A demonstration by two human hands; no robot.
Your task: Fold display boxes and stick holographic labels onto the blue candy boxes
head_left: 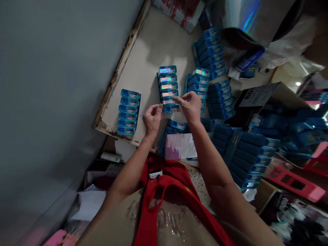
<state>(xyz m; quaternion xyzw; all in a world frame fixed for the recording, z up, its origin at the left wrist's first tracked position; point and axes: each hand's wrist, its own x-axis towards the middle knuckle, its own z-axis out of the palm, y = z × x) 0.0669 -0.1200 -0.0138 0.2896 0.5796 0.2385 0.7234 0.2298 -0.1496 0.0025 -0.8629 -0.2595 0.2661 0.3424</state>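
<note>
A row of blue printed boxes (168, 86) stands on the pale tabletop, with shiny rainbow stickers across their ends. My left hand (153, 119) is at the row's near left corner, its fingers curled together; whatever they may hold is hidden. Over the right side of the nearest boxes, my right hand (191, 104) has its fingers drawn into a pinch, the fingertips at a sticker. A small pale strip (176, 110) shows just under those fingers, on or in front of the nearest box. Close to my body lies a silvery sticker sheet (180, 146) with a pinkish corner, below my right hand.
Another row of blue boxes (128, 112) sits on the left, near the table's worn edge (120, 65). More box rows (211, 53) stand to the right, with a large stack (249, 153) beside my right forearm. A wall (51, 85) borders the left.
</note>
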